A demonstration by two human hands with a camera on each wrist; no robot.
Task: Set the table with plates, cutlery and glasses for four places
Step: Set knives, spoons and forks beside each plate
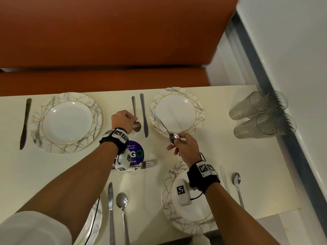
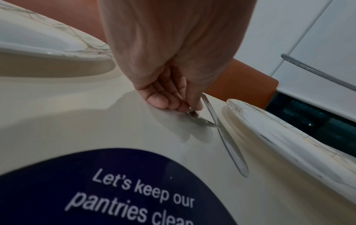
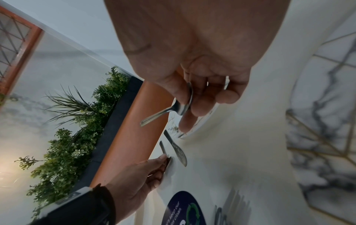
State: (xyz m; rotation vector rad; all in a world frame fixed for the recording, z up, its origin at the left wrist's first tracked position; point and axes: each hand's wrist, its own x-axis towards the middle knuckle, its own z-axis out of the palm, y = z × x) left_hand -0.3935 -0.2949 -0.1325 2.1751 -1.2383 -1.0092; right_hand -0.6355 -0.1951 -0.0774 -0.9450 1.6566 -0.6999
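Your left hand (image 1: pixel 123 121) pinches a spoon (image 1: pixel 135 119) flat beside the far knife (image 1: pixel 144 115), while your right hand's (image 1: pixel 184 145) fingers clamp a spare spoon (image 1: pixel 163 125) aloft, likely for the far-left place.

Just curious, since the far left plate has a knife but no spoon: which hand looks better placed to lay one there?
Probably the right hand: it already holds a spare spoon in the air. The left hand is nearer that plate, but it pinches a second spoon on the table.
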